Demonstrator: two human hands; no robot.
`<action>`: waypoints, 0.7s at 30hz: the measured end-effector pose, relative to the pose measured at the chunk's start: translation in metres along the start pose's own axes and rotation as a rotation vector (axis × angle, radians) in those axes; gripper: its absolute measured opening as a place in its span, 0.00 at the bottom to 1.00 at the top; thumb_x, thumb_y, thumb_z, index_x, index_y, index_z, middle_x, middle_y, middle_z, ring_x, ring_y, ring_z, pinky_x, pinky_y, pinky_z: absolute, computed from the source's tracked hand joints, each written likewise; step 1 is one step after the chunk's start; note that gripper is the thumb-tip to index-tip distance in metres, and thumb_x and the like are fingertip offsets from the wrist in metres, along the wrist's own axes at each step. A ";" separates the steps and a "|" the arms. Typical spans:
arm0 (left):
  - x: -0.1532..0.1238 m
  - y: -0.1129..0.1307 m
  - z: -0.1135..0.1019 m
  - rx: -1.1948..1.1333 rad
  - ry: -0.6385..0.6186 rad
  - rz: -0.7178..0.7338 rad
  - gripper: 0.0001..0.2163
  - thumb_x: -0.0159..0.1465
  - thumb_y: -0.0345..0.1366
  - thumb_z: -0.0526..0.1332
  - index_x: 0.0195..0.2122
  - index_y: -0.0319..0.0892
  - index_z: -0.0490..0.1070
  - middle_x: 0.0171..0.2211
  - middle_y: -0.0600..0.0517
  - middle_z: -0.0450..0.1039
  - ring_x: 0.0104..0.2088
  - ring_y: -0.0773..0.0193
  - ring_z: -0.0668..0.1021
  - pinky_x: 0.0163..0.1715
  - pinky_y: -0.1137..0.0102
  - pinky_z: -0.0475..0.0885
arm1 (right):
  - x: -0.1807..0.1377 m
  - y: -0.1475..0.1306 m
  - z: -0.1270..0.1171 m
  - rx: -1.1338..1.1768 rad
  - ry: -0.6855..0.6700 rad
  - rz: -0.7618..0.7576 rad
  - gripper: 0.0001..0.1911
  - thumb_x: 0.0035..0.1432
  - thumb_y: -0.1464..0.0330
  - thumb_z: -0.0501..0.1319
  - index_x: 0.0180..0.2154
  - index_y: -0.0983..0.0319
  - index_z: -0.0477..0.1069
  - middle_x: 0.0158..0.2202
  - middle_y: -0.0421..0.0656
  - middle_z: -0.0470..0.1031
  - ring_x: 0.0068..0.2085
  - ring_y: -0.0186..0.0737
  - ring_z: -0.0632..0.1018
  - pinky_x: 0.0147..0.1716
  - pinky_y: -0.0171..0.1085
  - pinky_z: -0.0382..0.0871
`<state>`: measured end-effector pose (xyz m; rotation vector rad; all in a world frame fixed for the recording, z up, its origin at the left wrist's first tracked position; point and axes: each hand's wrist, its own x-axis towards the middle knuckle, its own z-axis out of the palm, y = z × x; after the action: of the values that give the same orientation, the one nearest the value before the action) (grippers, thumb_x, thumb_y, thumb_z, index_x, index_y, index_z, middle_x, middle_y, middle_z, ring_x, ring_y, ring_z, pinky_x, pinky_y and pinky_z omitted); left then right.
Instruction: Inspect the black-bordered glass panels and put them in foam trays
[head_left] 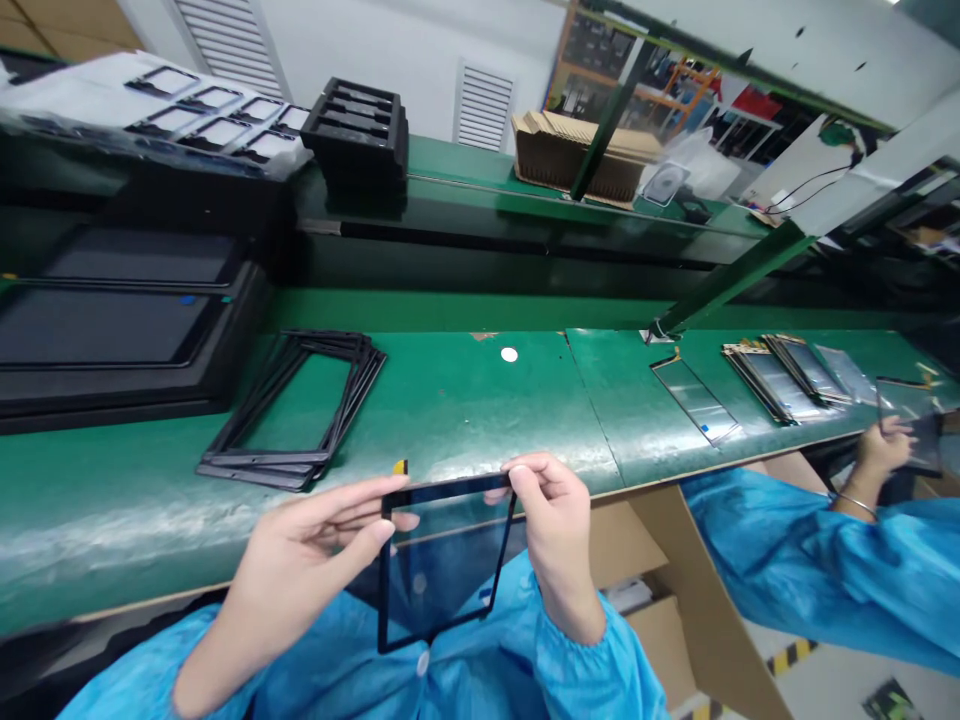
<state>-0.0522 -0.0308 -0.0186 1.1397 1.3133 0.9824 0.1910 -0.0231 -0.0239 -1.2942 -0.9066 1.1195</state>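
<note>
A black-bordered glass touch panel [450,560] hangs upright between my hands, in front of the bench edge. Its clear middle lets my blue gown show through, and a short yellow flex tab [400,467] sticks up from its top edge. My left hand [322,550] pinches the upper left corner between thumb and fingers. At the upper right corner, my right hand [551,520] grips the panel with the thumb in front and fingers behind. On the bench beyond my left hand lies a loose stack of black rectangular frames [292,410].
At left, dark panels [97,325] rest on black foam. Black trays [356,130] and cardboard dividers [585,150] stand on the shelf. A single glass panel [696,400] and panel stacks [784,380] lie right. A co-worker's hand [885,445] holds another panel. An open carton [675,600] sits below.
</note>
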 end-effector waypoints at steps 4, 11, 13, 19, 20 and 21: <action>0.001 -0.007 0.001 -0.042 0.019 -0.026 0.18 0.57 0.49 0.78 0.47 0.48 0.88 0.33 0.45 0.89 0.34 0.47 0.90 0.33 0.67 0.88 | -0.003 0.002 0.003 -0.032 0.042 -0.010 0.11 0.62 0.58 0.70 0.32 0.59 0.79 0.21 0.38 0.81 0.24 0.42 0.84 0.30 0.37 0.81; 0.007 -0.017 0.004 -0.105 0.045 -0.046 0.17 0.59 0.48 0.77 0.46 0.47 0.87 0.33 0.46 0.89 0.33 0.50 0.90 0.30 0.71 0.86 | -0.008 0.007 0.000 -0.017 0.005 -0.029 0.13 0.63 0.57 0.70 0.39 0.60 0.82 0.22 0.41 0.84 0.28 0.49 0.88 0.31 0.41 0.84; 0.008 -0.011 0.004 -0.050 0.014 0.008 0.15 0.62 0.48 0.75 0.46 0.47 0.86 0.41 0.43 0.89 0.37 0.49 0.90 0.31 0.69 0.86 | -0.011 0.006 -0.003 -0.009 -0.035 -0.004 0.14 0.62 0.56 0.71 0.42 0.60 0.82 0.24 0.43 0.86 0.28 0.50 0.89 0.30 0.42 0.85; 0.016 0.026 0.006 0.495 -0.300 0.342 0.25 0.64 0.41 0.72 0.63 0.58 0.78 0.68 0.49 0.74 0.66 0.44 0.77 0.63 0.59 0.75 | -0.016 0.002 0.006 -0.098 -0.214 0.030 0.15 0.59 0.56 0.74 0.42 0.60 0.85 0.29 0.46 0.88 0.27 0.48 0.89 0.30 0.40 0.86; 0.018 0.030 0.006 0.509 -0.374 0.350 0.28 0.64 0.39 0.72 0.66 0.58 0.76 0.60 0.49 0.82 0.59 0.45 0.83 0.59 0.60 0.78 | -0.015 0.001 0.007 -0.083 -0.283 0.048 0.16 0.58 0.56 0.75 0.44 0.59 0.85 0.29 0.44 0.88 0.28 0.48 0.89 0.32 0.41 0.86; 0.019 0.033 0.006 0.493 -0.442 0.331 0.29 0.65 0.38 0.71 0.68 0.58 0.74 0.50 0.50 0.87 0.50 0.48 0.87 0.53 0.62 0.81 | -0.013 -0.001 0.006 -0.054 -0.336 0.076 0.18 0.59 0.55 0.75 0.46 0.58 0.85 0.30 0.44 0.88 0.30 0.48 0.89 0.34 0.42 0.86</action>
<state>-0.0427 -0.0057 0.0090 1.8775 1.0432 0.5864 0.1823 -0.0342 -0.0217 -1.2111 -1.1480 1.4078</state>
